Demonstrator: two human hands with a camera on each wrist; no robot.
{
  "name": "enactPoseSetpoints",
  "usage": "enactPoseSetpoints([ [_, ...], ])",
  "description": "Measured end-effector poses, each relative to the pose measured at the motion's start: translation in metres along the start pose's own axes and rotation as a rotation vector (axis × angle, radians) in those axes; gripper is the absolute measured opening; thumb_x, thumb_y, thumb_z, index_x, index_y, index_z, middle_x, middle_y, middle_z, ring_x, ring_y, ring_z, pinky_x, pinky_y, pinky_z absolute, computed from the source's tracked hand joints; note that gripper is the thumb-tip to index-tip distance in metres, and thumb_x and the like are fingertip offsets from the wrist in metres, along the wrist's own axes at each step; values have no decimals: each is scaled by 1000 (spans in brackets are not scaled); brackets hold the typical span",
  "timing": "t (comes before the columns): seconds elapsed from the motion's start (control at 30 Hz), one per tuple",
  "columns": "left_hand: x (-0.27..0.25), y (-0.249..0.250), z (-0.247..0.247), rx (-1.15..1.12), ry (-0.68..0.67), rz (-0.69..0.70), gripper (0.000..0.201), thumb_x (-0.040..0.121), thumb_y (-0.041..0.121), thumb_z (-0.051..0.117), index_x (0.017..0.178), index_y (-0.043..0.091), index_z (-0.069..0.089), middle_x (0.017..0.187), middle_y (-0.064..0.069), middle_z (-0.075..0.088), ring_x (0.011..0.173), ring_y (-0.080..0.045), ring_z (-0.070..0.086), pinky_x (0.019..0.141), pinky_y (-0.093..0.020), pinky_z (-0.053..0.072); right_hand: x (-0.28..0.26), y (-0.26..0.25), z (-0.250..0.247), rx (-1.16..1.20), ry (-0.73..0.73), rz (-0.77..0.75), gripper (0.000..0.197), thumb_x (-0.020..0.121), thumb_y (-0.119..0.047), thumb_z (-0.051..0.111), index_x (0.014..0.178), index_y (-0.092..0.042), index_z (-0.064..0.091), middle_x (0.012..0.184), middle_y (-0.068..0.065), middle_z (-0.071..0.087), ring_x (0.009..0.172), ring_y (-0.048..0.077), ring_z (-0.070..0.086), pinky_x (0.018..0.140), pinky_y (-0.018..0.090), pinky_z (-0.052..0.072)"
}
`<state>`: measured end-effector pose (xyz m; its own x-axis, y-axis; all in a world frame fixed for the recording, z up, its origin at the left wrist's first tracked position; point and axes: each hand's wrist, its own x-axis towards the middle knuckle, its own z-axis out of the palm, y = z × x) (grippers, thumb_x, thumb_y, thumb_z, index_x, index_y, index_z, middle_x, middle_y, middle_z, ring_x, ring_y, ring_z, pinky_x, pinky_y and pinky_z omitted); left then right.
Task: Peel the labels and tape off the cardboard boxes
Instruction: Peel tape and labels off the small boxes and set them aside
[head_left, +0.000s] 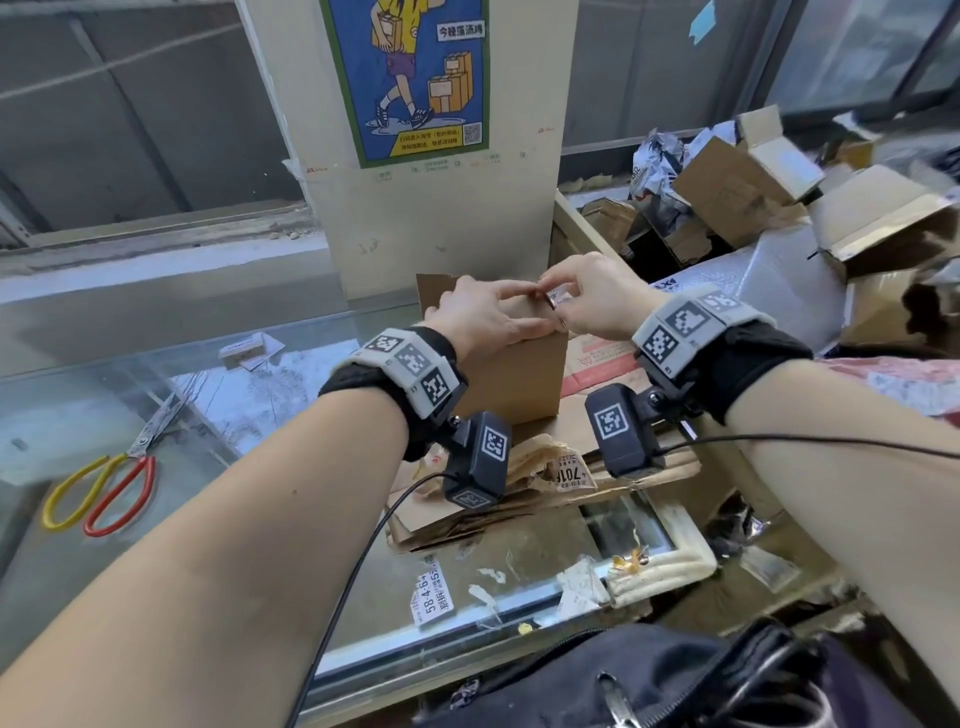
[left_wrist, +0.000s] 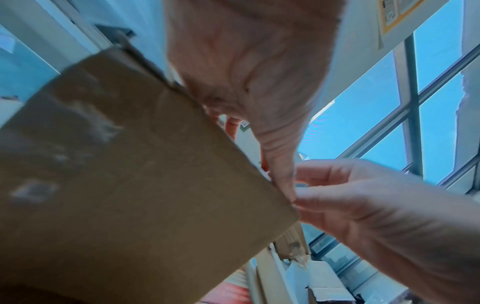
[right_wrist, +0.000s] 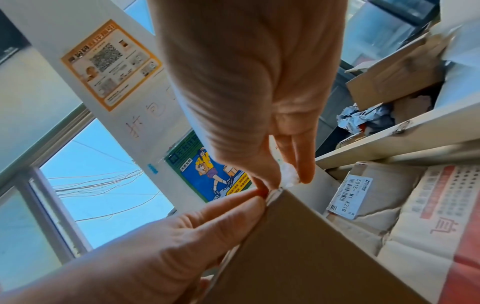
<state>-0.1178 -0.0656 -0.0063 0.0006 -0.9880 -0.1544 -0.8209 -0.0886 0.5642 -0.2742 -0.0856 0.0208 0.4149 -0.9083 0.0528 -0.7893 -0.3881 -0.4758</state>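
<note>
A small brown cardboard box (head_left: 519, 379) stands on flattened cardboard on the glass counter. My left hand (head_left: 519, 312) lies flat over the box's top, fingers straight, thumb along the front top edge (left_wrist: 281, 168). My right hand (head_left: 550, 296) pinches a small white scrap of label or tape (right_wrist: 289, 175) at the box's top right corner, between thumb and fingertips. In the right wrist view the scrap stands just above the corner of the box (right_wrist: 298, 246). How much of it still sticks to the box is hidden by the fingers.
Red and yellow handled scissors (head_left: 109, 483) lie on the glass counter (head_left: 234, 395) at the left. Peeled labels (head_left: 434, 597) stick to the glass near me. Flattened cardboard (head_left: 571, 467) lies under the box. Opened boxes (head_left: 753, 192) pile up at the right. A black bag (head_left: 675, 686) lies at the near edge.
</note>
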Motion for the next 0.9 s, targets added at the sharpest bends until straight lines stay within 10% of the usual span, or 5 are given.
enactPoseSetpoints([
  [0.13,6,12,-5,-6,-107,26,75,62,73,68,131,51,48,127,1,58,117,-23,54,102,-42,44,5,5,-2,231,-119,186,45,81,-3,64,124,-11,53,119,11,59,107,24,59,92,39,52],
  [0.27,10,8,-2,-28,-93,-26,94,36,85,63,123,55,47,122,0,57,111,-23,55,94,-42,51,7,4,-6,392,-206,215,58,79,9,66,132,-4,46,119,10,56,109,22,56,82,26,52],
  [0.53,23,10,5,-63,-95,-91,98,48,63,83,134,42,40,129,0,53,117,-25,51,101,-42,44,19,9,-3,204,-242,217,45,73,7,70,108,-19,59,111,6,60,103,21,60,89,39,54],
  [0.67,30,4,4,-63,-128,-60,92,63,57,82,140,35,36,131,0,51,112,-20,53,98,-39,47,18,3,-4,-62,-117,66,20,76,-4,72,94,-12,73,89,-2,61,88,12,57,71,23,42],
  [0.9,26,0,2,-96,-152,-46,89,68,60,76,143,37,33,132,-3,47,111,-21,51,95,-37,49,19,-7,-5,-316,-44,-23,3,78,-5,71,76,-7,71,91,10,68,88,24,63,74,33,51],
])
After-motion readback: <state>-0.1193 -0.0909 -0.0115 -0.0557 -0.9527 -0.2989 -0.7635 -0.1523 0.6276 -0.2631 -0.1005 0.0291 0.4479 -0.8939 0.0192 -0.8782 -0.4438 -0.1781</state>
